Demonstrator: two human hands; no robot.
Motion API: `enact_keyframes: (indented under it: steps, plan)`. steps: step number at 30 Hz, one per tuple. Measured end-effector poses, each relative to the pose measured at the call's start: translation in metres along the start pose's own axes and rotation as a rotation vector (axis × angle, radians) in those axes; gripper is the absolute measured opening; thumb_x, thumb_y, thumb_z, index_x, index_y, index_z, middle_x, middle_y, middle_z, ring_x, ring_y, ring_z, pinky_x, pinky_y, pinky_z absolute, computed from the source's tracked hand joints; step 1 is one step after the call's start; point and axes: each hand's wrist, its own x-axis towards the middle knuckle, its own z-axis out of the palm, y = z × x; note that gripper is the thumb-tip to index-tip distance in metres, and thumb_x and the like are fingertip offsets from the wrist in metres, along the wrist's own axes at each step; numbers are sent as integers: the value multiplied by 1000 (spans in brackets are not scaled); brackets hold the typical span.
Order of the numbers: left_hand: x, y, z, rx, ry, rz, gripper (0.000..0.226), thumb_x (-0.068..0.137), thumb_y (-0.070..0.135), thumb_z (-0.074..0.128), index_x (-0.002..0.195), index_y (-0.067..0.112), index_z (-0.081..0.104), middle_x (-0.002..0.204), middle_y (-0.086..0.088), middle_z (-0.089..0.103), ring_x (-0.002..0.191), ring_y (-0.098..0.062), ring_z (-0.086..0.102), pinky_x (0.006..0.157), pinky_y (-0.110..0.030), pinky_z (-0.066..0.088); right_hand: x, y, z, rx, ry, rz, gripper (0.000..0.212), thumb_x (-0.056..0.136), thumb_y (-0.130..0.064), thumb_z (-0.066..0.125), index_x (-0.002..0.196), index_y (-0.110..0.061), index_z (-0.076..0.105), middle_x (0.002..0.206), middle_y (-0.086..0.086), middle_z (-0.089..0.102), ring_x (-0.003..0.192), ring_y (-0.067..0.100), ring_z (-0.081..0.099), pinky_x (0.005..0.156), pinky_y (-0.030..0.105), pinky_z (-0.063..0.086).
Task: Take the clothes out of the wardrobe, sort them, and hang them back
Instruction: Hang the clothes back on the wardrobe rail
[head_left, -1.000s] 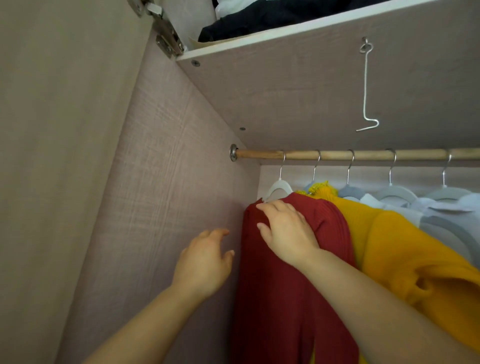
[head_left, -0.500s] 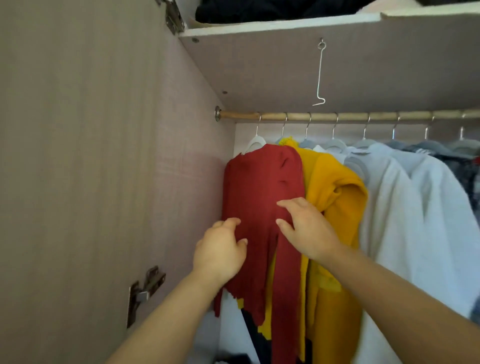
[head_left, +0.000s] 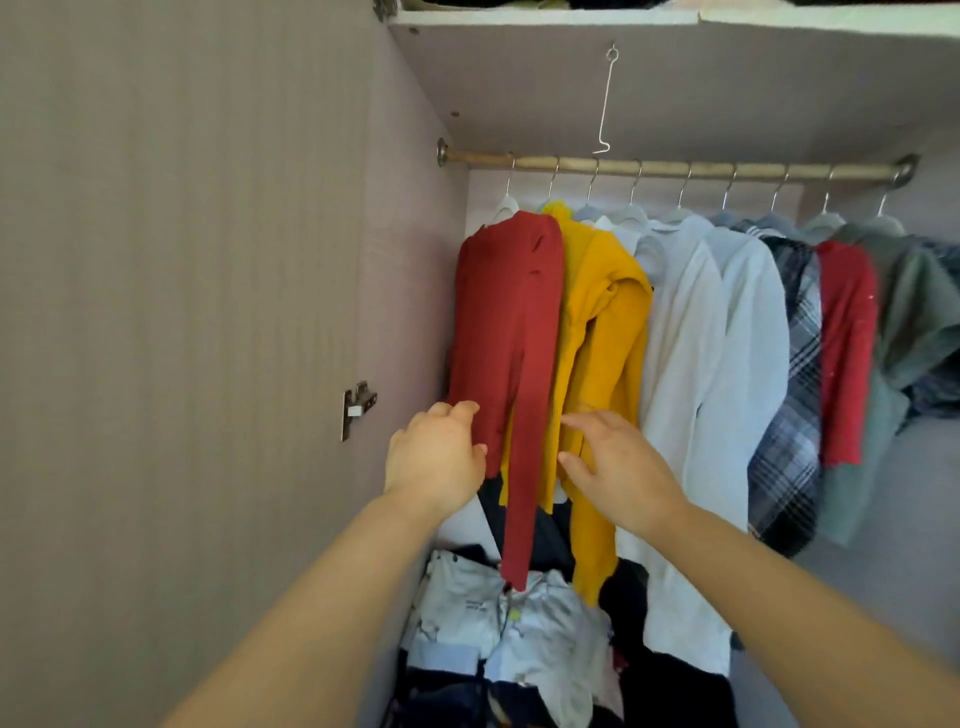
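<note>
**Both hands at the red top under the rail's left end**

A wooden rail (head_left: 670, 167) spans the wardrobe, and a row of clothes hangs from it on hangers. The red top (head_left: 511, 322) hangs first from the rail's left end, with one long sleeve dangling straight down. Next along the rail hangs a yellow sweater (head_left: 608, 332), pressed against the red top. After it come white shirts (head_left: 685, 338), a plaid shirt (head_left: 795, 389), a brighter red top (head_left: 847, 338) and a green garment (head_left: 904, 322) at the rail's right end.

The left hand (head_left: 436, 457) is well below the rail's left end, at the lower left edge of the red top. Its fingers are curled against the cloth. Whether they pinch it cannot be told, as the back of the hand hides the contact.

The right hand (head_left: 618, 467) is at the same level below the rail, on the other side of the dangling sleeve. Its fingers are spread and relaxed, gripping nothing, with the fingertips (head_left: 569, 418) at the yellow sweater's lower part.

Far below the rail, a pile of clothes (head_left: 519, 623) lies on the wardrobe floor. Above the rail, a wire hook (head_left: 607, 98) hangs from the underside of a shelf (head_left: 545, 15).
</note>
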Motion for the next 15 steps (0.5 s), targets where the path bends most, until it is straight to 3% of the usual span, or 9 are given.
enact_keyframes:
  steps: [8, 13, 15]
  plan:
    - [-105, 26, -51, 26, 29, 42, 50, 95, 27, 45, 142, 23, 31, 136, -4, 45, 122, -24, 42, 96, -37, 35, -94, -31, -44, 39, -35, -15, 45, 95, -27, 49, 138, -15, 41, 133, 7, 46, 115, 21, 47, 95, 28, 37]
    - [-143, 32, -113, 110, 183, 114, 50, 94, 29, 46, 142, 23, 32, 137, -1, 45, 124, -23, 41, 100, -35, 32, -121, -69, -81, 65, 8, -47, 45, 94, -27, 49, 137, -17, 42, 134, 6, 46, 117, 22, 48, 98, 28, 36]
    - [-155, 33, -138, 133, 331, 179, 46, 90, 25, 51, 136, 19, 44, 129, -3, 52, 116, -26, 49, 96, -36, 35, -126, -86, -96, 69, 56, -65, 45, 94, -28, 50, 137, -17, 42, 133, 5, 47, 119, 20, 45, 98, 25, 34]
